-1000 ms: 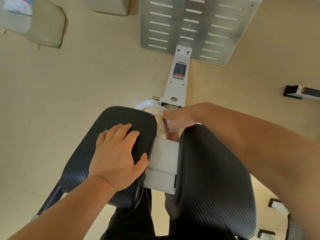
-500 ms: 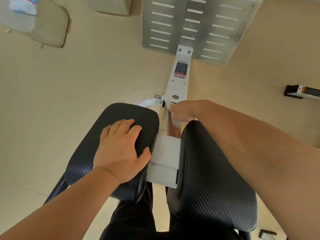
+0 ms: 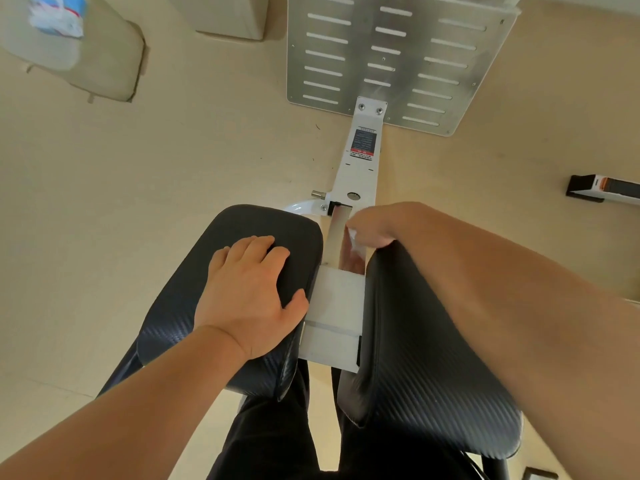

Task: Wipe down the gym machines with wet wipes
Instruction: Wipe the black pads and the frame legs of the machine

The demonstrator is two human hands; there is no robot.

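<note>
Head view: wipe on the machine's centre bar

Left hand (image 3: 249, 292) lies open and flat, holding nothing, on the left black pad (image 3: 221, 306) at 8 o'clock. The white beam (image 3: 356, 174) runs 6 to 12 o'clock toward the slotted metal footplate (image 3: 398, 53); its dark label (image 3: 363, 142) is unreadable. Right hand (image 3: 375, 225) is curled, pinching a white wipe (image 3: 355, 239) against the shiny bar (image 3: 337, 233), beside the right pad (image 3: 426, 351). Beige floor (image 3: 173, 161).

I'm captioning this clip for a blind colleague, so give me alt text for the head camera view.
Seen from above, a right hand presses a white wet wipe on the shiny metal bar between two black pads, while the left hand rests flat on the left pad. Beyond lies a slotted metal footplate.
</note>
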